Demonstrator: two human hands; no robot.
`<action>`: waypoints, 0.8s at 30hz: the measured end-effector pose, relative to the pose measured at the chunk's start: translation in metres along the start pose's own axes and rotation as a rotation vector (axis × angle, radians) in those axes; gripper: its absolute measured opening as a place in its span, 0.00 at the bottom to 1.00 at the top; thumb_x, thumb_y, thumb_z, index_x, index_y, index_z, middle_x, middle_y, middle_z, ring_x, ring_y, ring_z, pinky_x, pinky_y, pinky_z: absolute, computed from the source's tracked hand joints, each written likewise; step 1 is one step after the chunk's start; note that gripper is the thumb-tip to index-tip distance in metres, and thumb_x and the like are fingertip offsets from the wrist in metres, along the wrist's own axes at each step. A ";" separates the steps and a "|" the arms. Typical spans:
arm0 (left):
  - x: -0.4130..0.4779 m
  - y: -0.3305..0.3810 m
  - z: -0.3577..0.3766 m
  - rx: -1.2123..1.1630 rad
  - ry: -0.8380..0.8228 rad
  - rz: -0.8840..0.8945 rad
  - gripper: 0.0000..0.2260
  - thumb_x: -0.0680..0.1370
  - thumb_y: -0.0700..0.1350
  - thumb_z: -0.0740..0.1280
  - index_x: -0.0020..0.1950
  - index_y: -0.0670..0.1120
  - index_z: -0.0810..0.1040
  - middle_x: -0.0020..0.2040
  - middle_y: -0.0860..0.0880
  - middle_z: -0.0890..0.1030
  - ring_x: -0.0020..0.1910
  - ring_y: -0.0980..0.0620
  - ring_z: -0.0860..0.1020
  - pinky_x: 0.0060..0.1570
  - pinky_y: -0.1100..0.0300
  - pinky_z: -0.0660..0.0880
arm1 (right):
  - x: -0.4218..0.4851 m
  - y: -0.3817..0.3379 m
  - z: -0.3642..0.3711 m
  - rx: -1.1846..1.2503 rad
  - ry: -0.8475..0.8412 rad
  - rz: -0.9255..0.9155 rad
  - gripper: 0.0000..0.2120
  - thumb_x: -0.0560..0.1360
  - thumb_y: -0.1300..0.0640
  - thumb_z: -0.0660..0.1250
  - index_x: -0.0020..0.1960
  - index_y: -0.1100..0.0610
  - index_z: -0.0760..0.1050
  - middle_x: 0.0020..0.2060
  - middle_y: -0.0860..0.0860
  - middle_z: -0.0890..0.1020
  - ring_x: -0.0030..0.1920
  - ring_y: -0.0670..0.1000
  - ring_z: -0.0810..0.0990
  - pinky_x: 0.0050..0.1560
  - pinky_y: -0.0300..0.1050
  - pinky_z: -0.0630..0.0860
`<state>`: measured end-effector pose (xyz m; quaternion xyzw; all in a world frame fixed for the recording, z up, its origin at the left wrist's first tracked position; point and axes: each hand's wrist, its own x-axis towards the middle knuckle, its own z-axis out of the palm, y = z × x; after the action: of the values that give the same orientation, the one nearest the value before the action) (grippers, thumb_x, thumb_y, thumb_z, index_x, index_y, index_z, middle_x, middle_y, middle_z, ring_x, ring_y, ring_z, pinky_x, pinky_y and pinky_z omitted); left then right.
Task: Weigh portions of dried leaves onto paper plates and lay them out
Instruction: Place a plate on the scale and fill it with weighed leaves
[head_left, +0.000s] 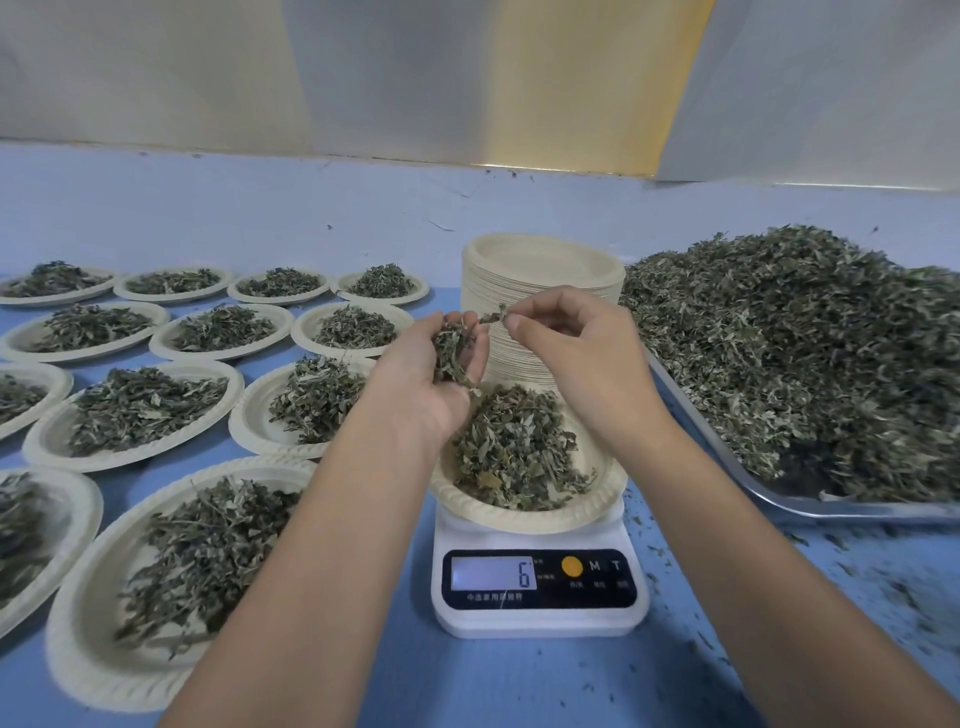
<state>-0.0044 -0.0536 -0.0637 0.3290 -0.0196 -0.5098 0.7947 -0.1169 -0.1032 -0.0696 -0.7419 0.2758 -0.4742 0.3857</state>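
Directly over the round beige paper plate's (519, 521) far rim, left hand (422, 396) cups dried green leaves (451, 349); right hand (574, 349) pinches a sprig (494, 315) near the steel tray's (774, 500) edge.

We see matt, cream paper plates (540, 257) with crimped rims, dry, crumpled leaves (789, 358) on a shiny metal tray (769, 496) at right, a glossy white plastic scale (540, 616), and a smooth, matt blue desk (519, 686).

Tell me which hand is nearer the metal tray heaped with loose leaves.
Right. The right hand, pinching a leaf sprig, is before the plate stack, just left of the tray; the left hand, cupping leaves, is farther left, over the plate on the scale.
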 end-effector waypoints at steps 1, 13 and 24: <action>0.000 -0.001 0.001 0.017 -0.007 0.002 0.11 0.81 0.41 0.59 0.40 0.39 0.73 0.26 0.45 0.77 0.29 0.52 0.76 0.37 0.61 0.79 | -0.001 -0.001 0.001 0.005 -0.022 -0.015 0.08 0.72 0.60 0.71 0.38 0.49 0.80 0.32 0.42 0.82 0.37 0.37 0.78 0.45 0.34 0.75; -0.005 -0.006 0.004 0.110 -0.014 -0.013 0.11 0.81 0.40 0.57 0.40 0.42 0.72 0.36 0.44 0.77 0.33 0.51 0.76 0.31 0.62 0.73 | -0.005 -0.002 0.009 -0.064 -0.075 -0.035 0.13 0.72 0.60 0.72 0.56 0.55 0.80 0.45 0.51 0.83 0.33 0.40 0.81 0.38 0.30 0.73; -0.007 -0.011 0.008 0.204 -0.122 -0.005 0.09 0.80 0.38 0.57 0.43 0.41 0.74 0.39 0.45 0.77 0.38 0.49 0.77 0.48 0.59 0.78 | -0.007 0.000 0.015 -0.125 -0.050 -0.022 0.09 0.70 0.64 0.73 0.47 0.54 0.81 0.39 0.43 0.82 0.37 0.40 0.79 0.42 0.29 0.74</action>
<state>-0.0198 -0.0544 -0.0612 0.3767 -0.1191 -0.5264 0.7529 -0.1062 -0.0929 -0.0769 -0.7792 0.2870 -0.4414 0.3402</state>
